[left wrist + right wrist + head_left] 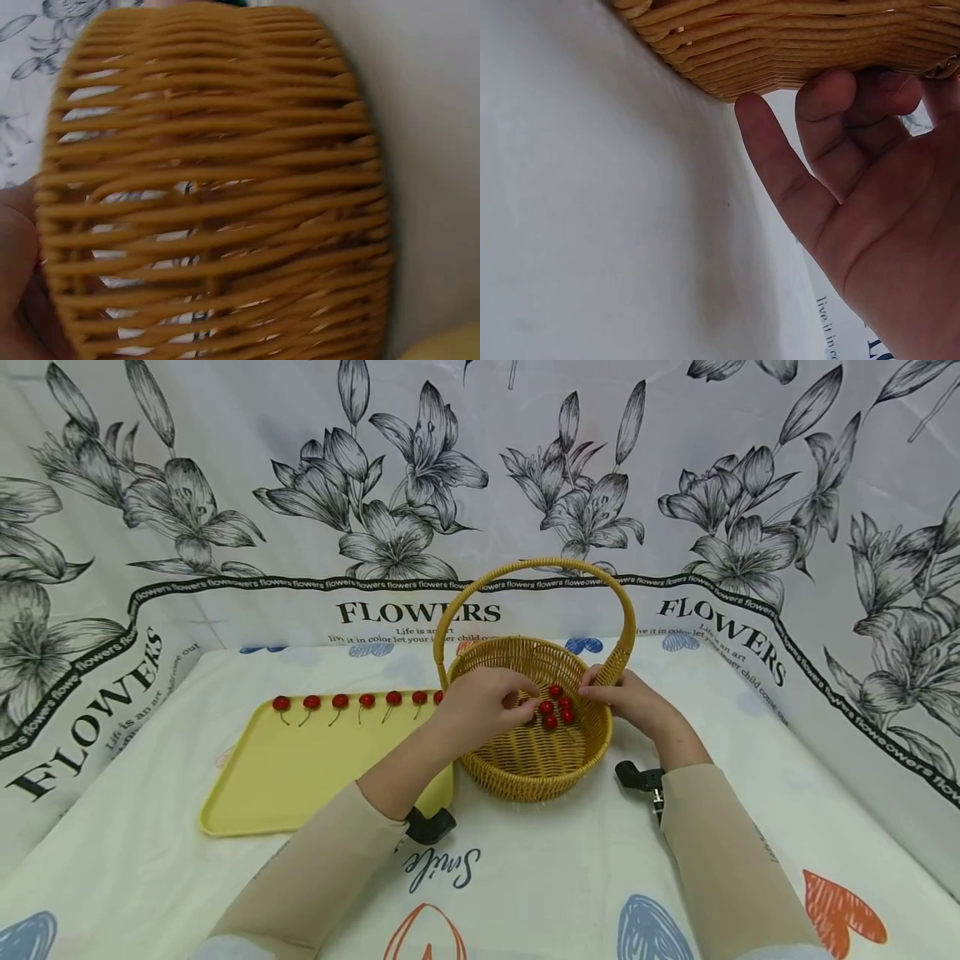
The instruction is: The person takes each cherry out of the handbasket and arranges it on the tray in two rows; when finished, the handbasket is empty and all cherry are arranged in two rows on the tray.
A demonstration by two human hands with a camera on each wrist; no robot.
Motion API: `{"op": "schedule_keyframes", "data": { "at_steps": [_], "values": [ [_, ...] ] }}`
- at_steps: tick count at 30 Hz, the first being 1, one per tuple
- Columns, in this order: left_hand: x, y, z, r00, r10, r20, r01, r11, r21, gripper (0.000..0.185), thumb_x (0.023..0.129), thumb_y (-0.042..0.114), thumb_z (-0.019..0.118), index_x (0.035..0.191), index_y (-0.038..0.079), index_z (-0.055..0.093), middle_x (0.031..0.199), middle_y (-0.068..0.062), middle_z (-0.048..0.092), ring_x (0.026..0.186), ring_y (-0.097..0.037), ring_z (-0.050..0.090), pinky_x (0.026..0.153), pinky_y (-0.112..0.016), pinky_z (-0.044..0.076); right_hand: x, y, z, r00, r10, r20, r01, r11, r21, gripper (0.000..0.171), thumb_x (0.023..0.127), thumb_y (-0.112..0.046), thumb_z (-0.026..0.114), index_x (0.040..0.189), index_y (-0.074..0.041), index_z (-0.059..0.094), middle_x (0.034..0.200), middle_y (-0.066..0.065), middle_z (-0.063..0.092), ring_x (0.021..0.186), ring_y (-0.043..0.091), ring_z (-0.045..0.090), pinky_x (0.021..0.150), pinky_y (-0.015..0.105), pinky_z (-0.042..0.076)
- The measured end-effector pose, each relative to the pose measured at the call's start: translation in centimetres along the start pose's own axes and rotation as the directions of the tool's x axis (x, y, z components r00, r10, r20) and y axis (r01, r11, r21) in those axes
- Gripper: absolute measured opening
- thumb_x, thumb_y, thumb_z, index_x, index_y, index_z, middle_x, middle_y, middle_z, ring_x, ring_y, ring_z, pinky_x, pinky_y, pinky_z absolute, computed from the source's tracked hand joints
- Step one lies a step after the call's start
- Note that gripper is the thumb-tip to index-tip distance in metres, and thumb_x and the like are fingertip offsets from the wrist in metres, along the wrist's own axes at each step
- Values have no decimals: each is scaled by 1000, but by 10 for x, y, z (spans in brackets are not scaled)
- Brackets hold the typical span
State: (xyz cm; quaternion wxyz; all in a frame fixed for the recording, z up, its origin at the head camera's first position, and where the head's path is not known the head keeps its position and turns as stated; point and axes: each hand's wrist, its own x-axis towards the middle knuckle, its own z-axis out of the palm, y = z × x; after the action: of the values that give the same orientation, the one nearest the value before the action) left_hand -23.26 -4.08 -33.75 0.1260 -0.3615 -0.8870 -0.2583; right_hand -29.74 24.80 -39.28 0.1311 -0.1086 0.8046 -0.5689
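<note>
A yellow woven basket (517, 787) with a tall arched handle stands in the middle of the table. Several red cherries (567, 716) lie inside it, toward the right side. My left hand (487, 706) reaches over the basket's left rim, its bent fingers and thumb close to the cherries; I cannot tell whether they pinch one. At the right, my right hand (630, 697) grips the basket where the handle meets the rim. In the right wrist view, its fingertips (825, 94) meet the woven outer wall. Wickerwork fills most of the left wrist view, hiding most of the left hand.
Left of the basket lies a yellow tray (315, 777), its right end partly behind my left forearm. A row of several cherries with stems (341, 701) runs along its far edge. Flower-print cloth (405, 477) hangs behind the white patterned tablecloth (540, 885).
</note>
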Motion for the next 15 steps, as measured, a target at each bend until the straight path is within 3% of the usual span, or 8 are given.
{"op": "schedule_keyframes", "data": {
  "at_steps": [4, 10, 13, 15],
  "values": [
    [4, 0, 19, 990, -92, 110, 78, 990, 120, 17, 100, 27, 67, 108, 18, 79, 89, 6, 68, 77, -10, 58, 65, -27, 48, 0, 1, 0, 1000, -9, 0, 9, 1000, 0, 27, 99, -28, 69, 111, -5, 60, 128, 19, 62, 124, 34, 56, 106, 55, 41],
    [5, 1, 35, 958, -166, 235, 93, 952, 291, 28, 100, 31, 68, 118, 11, 76, 101, -2, 65, 86, -17, 62, 69, -33, 54, 1, -1, 0, 1000, -25, 0, 25, 1000, 7, 25, 98, -27, 69, 110, -6, 60, 127, 20, 61, 121, 33, 57, 102, 51, 45],
    [5, 3, 37, 925, -203, 323, 85, 935, 344, 40, 102, 32, 65, 133, 6, 68, 125, -9, 64, 110, -24, 64, 91, -39, 54, 1, 0, 0, 999, -33, 3, 33, 999, 11, 25, 98, -27, 70, 109, -6, 61, 127, 21, 61, 120, 33, 58, 102, 51, 45],
    [5, 4, 37, 899, -212, 384, 65, 930, 361, 45, 105, 30, 60, 143, 6, 60, 144, -11, 56, 128, -30, 57, 106, -44, 46, 2, 1, 1, 999, -40, 8, 40, 999, 17, 25, 98, -27, 70, 108, -7, 61, 127, 21, 61, 120, 33, 58, 101, 50, 45]
  ]
}}
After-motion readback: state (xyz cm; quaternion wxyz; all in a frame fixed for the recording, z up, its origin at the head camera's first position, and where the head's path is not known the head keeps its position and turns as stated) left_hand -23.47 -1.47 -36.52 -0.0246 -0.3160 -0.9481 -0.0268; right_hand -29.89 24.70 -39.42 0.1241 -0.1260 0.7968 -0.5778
